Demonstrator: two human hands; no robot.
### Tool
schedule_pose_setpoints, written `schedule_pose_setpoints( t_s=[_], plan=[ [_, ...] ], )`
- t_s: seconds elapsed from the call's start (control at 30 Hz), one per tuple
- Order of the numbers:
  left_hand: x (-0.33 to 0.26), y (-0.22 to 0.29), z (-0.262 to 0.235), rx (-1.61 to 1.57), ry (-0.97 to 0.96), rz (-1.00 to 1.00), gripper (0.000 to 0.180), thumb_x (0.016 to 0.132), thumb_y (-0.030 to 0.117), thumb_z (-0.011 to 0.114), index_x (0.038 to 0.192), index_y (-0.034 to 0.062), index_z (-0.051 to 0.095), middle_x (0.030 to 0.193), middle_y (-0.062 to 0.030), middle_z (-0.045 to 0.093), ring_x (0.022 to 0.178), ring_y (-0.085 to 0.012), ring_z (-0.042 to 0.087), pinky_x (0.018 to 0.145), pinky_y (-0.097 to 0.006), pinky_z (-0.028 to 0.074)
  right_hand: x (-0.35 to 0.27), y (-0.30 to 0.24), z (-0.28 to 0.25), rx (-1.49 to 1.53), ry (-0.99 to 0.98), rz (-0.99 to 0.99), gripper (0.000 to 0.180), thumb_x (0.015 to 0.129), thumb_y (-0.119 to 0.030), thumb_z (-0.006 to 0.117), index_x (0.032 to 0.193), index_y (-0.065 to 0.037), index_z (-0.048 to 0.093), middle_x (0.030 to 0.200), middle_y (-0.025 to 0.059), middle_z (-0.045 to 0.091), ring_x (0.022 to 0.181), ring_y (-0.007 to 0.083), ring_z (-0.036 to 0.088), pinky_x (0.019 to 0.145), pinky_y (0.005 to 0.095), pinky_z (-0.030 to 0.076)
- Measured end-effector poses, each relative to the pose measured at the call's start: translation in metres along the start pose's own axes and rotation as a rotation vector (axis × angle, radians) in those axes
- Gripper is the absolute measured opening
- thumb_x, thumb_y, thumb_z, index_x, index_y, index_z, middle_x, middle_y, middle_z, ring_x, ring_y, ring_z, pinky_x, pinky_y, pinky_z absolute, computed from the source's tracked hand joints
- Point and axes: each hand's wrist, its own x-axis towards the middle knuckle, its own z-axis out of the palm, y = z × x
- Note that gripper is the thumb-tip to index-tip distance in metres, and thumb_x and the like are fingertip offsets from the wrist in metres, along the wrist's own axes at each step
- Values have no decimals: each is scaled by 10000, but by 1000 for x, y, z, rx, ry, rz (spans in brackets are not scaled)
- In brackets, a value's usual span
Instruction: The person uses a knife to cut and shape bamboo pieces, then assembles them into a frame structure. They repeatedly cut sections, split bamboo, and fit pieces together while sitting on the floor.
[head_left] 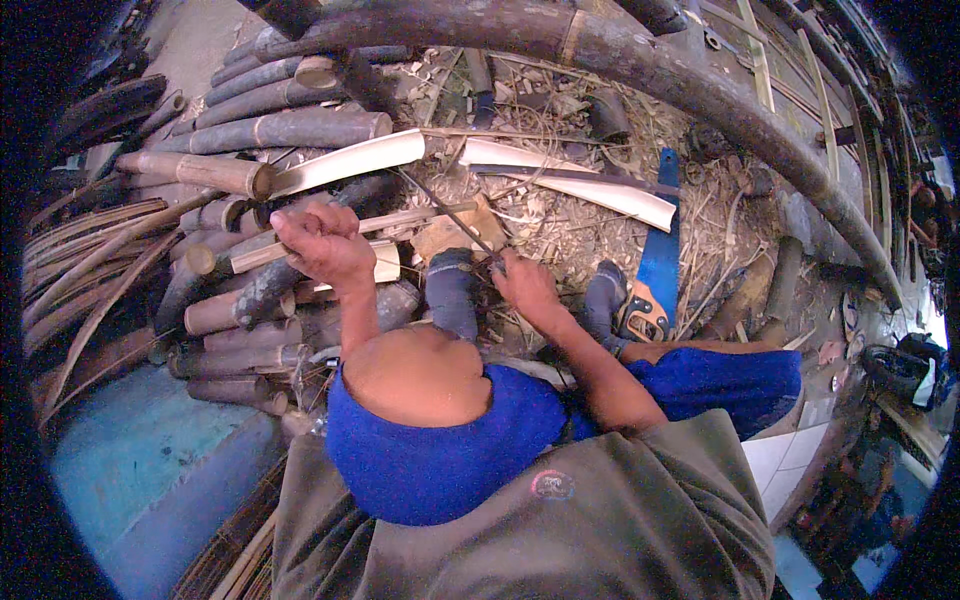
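Note:
My left hand (325, 243) is closed round a pale bamboo strip (415, 214), which slants up to the right beyond my fist. My right hand (527, 287) grips the near end of a long, narrow, dark knife (440, 203); its handle is hidden in my fingers. The knife crosses the strip close to its far end, though whether they touch I cannot tell. Beneath them a wooden block (440, 238) sits between my feet, beside my left sock. A pale split bamboo piece (388, 262) lies just right of my left wrist.
A blue-bladed handsaw (660, 250) stands beside my right foot. Pale split bamboo (620, 197) lies ahead on wood shavings (540, 215), with a dark narrow bar across it. Bamboo poles (290, 130) are stacked to the left. A thick pole (680, 75) arches across the far side.

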Motion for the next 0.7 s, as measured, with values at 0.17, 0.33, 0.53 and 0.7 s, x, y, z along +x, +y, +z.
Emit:
schedule_pose_setpoints(
  t_s=[0.17, 0.33, 0.53, 0.7],
  plan=[
    [-4, 1, 8, 104, 1, 56, 566, 1030, 523, 383, 625, 148, 261, 506, 18, 225, 435, -113, 238, 420, -287, 213, 9, 41, 23, -45, 71, 37, 387, 928, -350, 594, 1128, -19, 624, 875, 253, 702, 823, 443, 693, 761, 560, 551],
    [2, -15, -7, -137, -178, 69, 523, 1016, 563, 390, 726, 131, 332, 602, -3, 322, 508, -127, 311, 479, -297, 283, -9, 14, -12, 13, -13, 12, 415, 916, -318, 603, 1187, -4, 606, 899, 292, 687, 878, 447, 683, 796, 560, 543],
    [-9, -16, -5, -136, -354, 57, 585, 982, 656, 445, 789, 108, 380, 635, -33, 384, 541, -140, 363, 513, -323, 375, -12, 32, -1, 40, 41, -55, 455, 927, -356, 594, 1203, 6, 584, 833, 274, 686, 787, 473, 676, 782, 576, 528],
    [-2, -22, -15, -71, -372, 128, 592, 972, 659, 455, 704, 141, 355, 542, -1, 321, 463, -131, 302, 422, -294, 287, -36, -52, -44, 95, -34, -70, 398, 936, -388, 586, 1126, -39, 571, 780, 273, 675, 738, 485, 671, 709, 592, 530]
  ],
)
